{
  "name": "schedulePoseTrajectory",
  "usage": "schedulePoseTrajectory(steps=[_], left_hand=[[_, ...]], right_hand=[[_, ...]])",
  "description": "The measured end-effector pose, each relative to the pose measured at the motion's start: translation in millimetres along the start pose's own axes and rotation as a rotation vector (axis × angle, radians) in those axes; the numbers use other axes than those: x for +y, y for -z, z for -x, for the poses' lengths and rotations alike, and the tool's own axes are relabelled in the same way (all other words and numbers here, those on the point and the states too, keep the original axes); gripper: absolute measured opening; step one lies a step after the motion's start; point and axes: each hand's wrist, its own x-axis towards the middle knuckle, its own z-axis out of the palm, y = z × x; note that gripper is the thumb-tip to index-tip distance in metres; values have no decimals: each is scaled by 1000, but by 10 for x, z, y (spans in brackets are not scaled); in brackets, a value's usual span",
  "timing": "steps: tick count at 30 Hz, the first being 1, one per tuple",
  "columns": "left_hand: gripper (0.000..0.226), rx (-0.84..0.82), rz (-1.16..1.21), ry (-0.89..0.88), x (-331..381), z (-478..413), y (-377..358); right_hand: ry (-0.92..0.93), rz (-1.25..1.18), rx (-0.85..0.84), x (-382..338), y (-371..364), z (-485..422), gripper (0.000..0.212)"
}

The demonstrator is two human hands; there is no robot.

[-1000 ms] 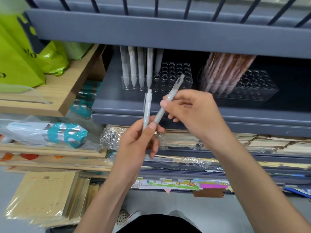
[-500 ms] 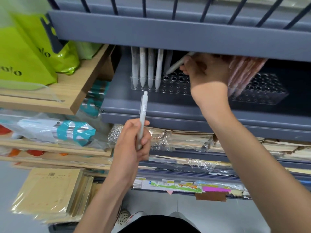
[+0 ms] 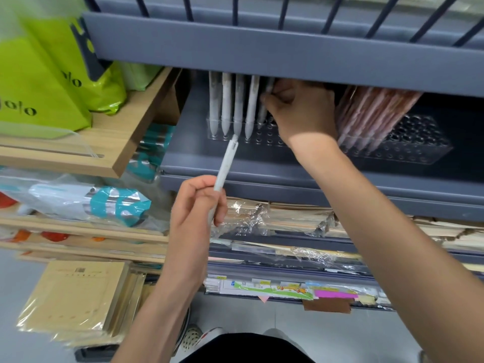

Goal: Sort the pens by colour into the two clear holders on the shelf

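Pen [image 3: 224,166]: slim, pale grey, clip end uppermost

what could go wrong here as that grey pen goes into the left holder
1. The right hand works under the low upper shelf, and the tip of the grey pen is hard to make out, so it may miss a hole in the left holder and lean on the pale pens.
2. The wrist sits close to the leaning pink pens; pulling back could knock them.
3. The left hand holds a spare pen pointing at the holder's front, which it might nudge.
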Motion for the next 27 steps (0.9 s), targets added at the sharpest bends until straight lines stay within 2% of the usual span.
schedulePoseTrajectory(steps=[5, 8, 10, 13, 17, 21, 25, 27], left_hand=[[18, -21, 22, -59, 22, -13, -8], [19, -58, 17, -91, 22, -30, 0], [18, -81, -1, -105, 17, -37, -4], [13, -104, -40, -118, 10, -44, -43], [12, -167, -135, -151, 31, -40, -114], [16, -186, -312, -259, 137, -86, -99], [22, -47, -481, -410, 299, -359, -29], [36, 0, -593, -400, 346, -592, -14]], right_hand=[[7, -27, 20, 4, 89, 76, 21], [29, -234, 55, -3, 171, 320, 9], [19, -349, -53, -11, 232, 547, 8], [66, -342, -295, -29, 284, 783, 5], [69, -391, -380, 8, 285, 834, 9], [12, -495, -319, 37, 326, 761, 3], [32, -558, -114, 91, 415, 643, 5], [50, -511, -39, 143, 420, 596, 8]])
